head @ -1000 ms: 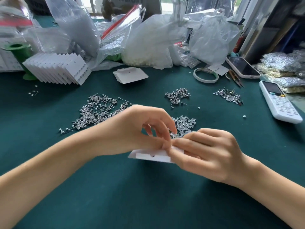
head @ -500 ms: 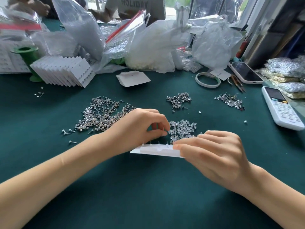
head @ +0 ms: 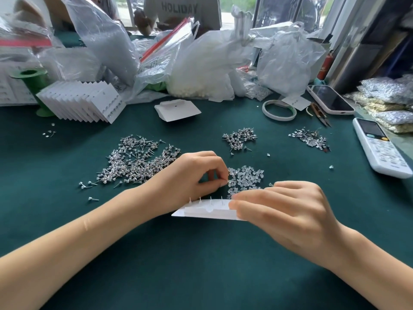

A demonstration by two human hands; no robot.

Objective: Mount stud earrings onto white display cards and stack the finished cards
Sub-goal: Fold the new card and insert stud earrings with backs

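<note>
A white display card lies face down on the green table, with several stud posts sticking up through it. My right hand pinches the card's right end. My left hand hovers just behind the card with thumb and forefinger pinched together at the edge of a pile of clear earring backs; whether it holds one I cannot tell. A large heap of loose stud earrings lies to the left. The stack of finished cards stands fanned at the back left.
A blank card lies behind the work area. Two smaller stud piles, a tape roll, snips, a phone and a white remote lie to the right. Plastic bags crowd the back edge.
My left hand has let go of the card and moved back toward the clear backs. My right hand now holds the card alone, and the posts are exposed.
</note>
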